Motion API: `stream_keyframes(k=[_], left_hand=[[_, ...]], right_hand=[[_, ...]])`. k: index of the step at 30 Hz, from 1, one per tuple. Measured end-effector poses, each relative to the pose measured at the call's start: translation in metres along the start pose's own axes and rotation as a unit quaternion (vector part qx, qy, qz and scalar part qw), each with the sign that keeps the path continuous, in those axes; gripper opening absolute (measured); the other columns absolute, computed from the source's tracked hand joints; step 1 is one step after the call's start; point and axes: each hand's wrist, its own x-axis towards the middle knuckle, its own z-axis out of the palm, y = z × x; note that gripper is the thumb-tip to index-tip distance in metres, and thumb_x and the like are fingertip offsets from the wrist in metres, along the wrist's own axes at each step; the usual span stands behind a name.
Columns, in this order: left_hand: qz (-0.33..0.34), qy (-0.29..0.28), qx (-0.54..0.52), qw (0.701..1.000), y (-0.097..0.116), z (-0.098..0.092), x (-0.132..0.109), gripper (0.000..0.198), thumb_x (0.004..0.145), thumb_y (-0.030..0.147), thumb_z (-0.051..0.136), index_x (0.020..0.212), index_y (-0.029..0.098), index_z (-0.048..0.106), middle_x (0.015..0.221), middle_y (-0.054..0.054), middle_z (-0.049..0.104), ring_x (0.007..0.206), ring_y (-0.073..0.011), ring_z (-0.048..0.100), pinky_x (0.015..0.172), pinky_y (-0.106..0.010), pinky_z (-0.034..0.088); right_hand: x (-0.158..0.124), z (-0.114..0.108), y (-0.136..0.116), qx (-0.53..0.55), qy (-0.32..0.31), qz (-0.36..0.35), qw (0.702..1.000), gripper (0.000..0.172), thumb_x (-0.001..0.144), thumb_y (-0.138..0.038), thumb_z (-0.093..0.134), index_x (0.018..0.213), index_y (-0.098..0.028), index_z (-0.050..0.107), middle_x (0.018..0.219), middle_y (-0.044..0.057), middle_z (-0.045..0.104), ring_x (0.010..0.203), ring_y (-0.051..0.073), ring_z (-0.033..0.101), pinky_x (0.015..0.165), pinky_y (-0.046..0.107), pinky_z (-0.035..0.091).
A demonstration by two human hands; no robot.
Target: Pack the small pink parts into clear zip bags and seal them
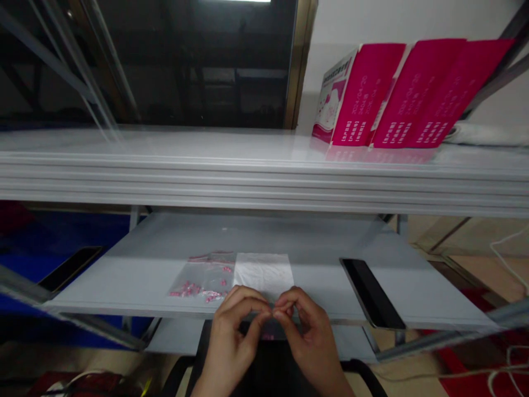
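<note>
My left hand [239,333] and my right hand [303,331] meet at the table's front edge, thumbs and forefingers pinched together. Between them hangs what looks like a small clear plastic bag [268,335] with pink bits low in it; the fingers hide most of it. Just beyond my left hand lie clear zip bags [197,275] holding several small pink pieces. A white paper sheet [264,270] is flat on the table behind my fingertips.
A dark phone [374,295] lies at the right, overhanging the grey table's [326,237] front edge. Another dark flat device [71,269] is at the left edge. Pink boxes [367,96] stand on the raised shelf [206,146]. Cables [508,366] run at the lower right.
</note>
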Motion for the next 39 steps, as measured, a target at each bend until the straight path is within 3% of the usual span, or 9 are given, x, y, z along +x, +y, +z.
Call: stream_keyframes(k=[7,14,18,23,26,29,33,37,39], left_hand=[[-0.039,0.036,0.045,0.998,-0.01,-0.007,-0.006,0.019,0.082,0.018,0.067,0.063,0.021,0.07,0.061,0.001,0.065,0.063,-0.0165,0.061,0.061,-0.025,0.044],[-0.114,0.017,-0.032,0.993,-0.012,-0.017,-0.006,0.015,0.071,0.019,0.076,0.057,0.02,0.072,0.057,0.001,0.067,0.057,-0.0152,0.063,0.058,-0.023,0.045],[-0.101,0.05,-0.034,0.993,-0.012,-0.019,-0.01,0.016,0.072,0.02,0.075,0.057,0.021,0.073,0.055,0.001,0.066,0.055,-0.0145,0.062,0.055,-0.022,0.045],[-0.064,0.063,-0.034,0.995,-0.015,-0.022,-0.014,0.012,0.08,0.023,0.07,0.072,0.024,0.078,0.059,0.001,0.068,0.056,-0.0146,0.063,0.054,-0.022,0.047],[-0.021,0.077,0.021,0.997,-0.018,-0.025,-0.015,0.016,0.083,0.022,0.067,0.069,0.023,0.076,0.058,0.001,0.067,0.056,-0.0147,0.063,0.054,-0.022,0.047],[0.001,0.067,0.069,0.995,-0.02,-0.028,-0.015,0.014,0.083,0.02,0.066,0.072,0.022,0.073,0.063,0.001,0.07,0.059,-0.0149,0.065,0.056,-0.023,0.049],[-0.065,0.07,0.063,0.993,-0.027,-0.035,-0.018,0.007,0.084,0.022,0.065,0.091,0.021,0.066,0.066,0.003,0.07,0.058,-0.0142,0.066,0.06,-0.023,0.054],[-0.077,0.181,0.147,0.969,-0.045,-0.043,-0.027,0.022,0.089,0.033,0.061,0.107,0.021,0.062,0.096,-0.006,0.072,0.081,-0.0198,0.068,0.075,-0.033,0.058],[-0.046,0.191,0.217,0.956,-0.057,-0.041,-0.032,0.025,0.089,0.032,0.06,0.112,0.021,0.062,0.104,-0.008,0.07,0.093,-0.0242,0.067,0.084,-0.041,0.056]], right_hand=[[-0.001,0.007,0.005,0.008,-0.022,-0.005,1.0,0.011,0.085,-0.013,0.056,0.079,-0.022,0.06,0.073,-0.003,0.061,0.069,0.013,0.059,0.064,0.021,0.045],[0.002,0.009,0.002,0.025,-0.026,-0.018,0.999,0.009,0.086,-0.018,0.059,0.082,-0.023,0.066,0.071,-0.002,0.06,0.067,0.014,0.058,0.061,0.023,0.044],[0.004,0.012,-0.001,0.018,-0.03,-0.032,0.999,0.016,0.089,-0.021,0.059,0.088,-0.027,0.074,0.07,-0.002,0.059,0.064,0.014,0.057,0.057,0.022,0.043],[0.005,0.014,0.002,0.01,-0.037,-0.016,0.999,0.022,0.092,-0.024,0.055,0.095,-0.028,0.076,0.071,-0.001,0.058,0.062,0.014,0.057,0.055,0.022,0.043],[0.013,0.013,0.004,-0.01,-0.088,-0.009,0.996,0.023,0.091,-0.024,0.055,0.105,-0.026,0.073,0.078,0.001,0.062,0.073,0.016,0.061,0.066,0.025,0.048],[0.032,0.012,0.001,-0.065,-0.201,-0.024,0.977,0.015,0.084,-0.019,0.063,0.093,-0.022,0.075,0.076,0.001,0.065,0.075,0.017,0.063,0.069,0.027,0.047],[0.069,0.023,0.0,-0.108,-0.336,-0.064,0.934,0.019,0.079,-0.007,0.062,0.072,-0.02,0.074,0.068,-0.001,0.068,0.066,0.015,0.063,0.065,0.024,0.044],[0.112,0.05,0.022,-0.108,-0.361,0.001,0.926,0.014,0.085,-0.012,0.061,0.081,-0.017,0.074,0.068,0.0,0.072,0.065,0.014,0.067,0.062,0.022,0.048],[0.131,0.069,0.042,-0.125,-0.355,0.014,0.926,0.012,0.085,-0.012,0.061,0.084,-0.014,0.074,0.075,0.003,0.074,0.068,0.015,0.069,0.063,0.022,0.05]])
